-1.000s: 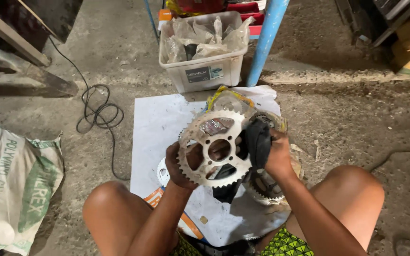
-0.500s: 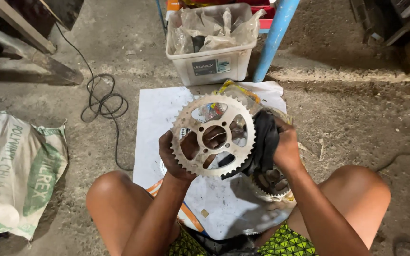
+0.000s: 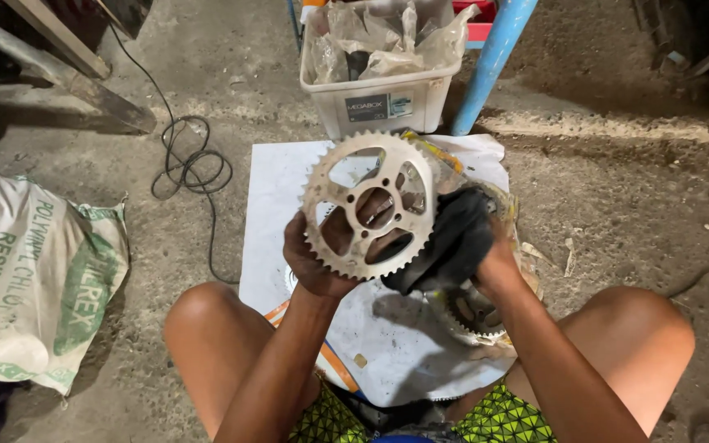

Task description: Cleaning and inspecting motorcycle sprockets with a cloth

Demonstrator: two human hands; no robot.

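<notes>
Item: sprocket (image 3: 369, 205), now being lifted higher and turned flatter toward me than a second ago, over the white sheet (image 3: 276, 205) on the floor. I am clamping its lower-left rim in my left hand (image 3: 315, 261). My right hand (image 3: 494, 261) is pressing a black rag (image 3: 451, 242) against its right edge; wiping is proceeding.

Sprocket (image 3: 369, 205): silver-grey. Cloth (image 3: 453, 242): black. Sheet (image 3: 276, 205): white. Pole (image 3: 494, 61): blue. Shorts (image 3: 502, 418): green-yellow triangle pattern. Sack (image 3: 30, 279): white, green print.

left hand (image 3: 315, 261): raised, fingers curled in a grip | right hand (image 3: 498, 261): raised beside it, closed
</notes>
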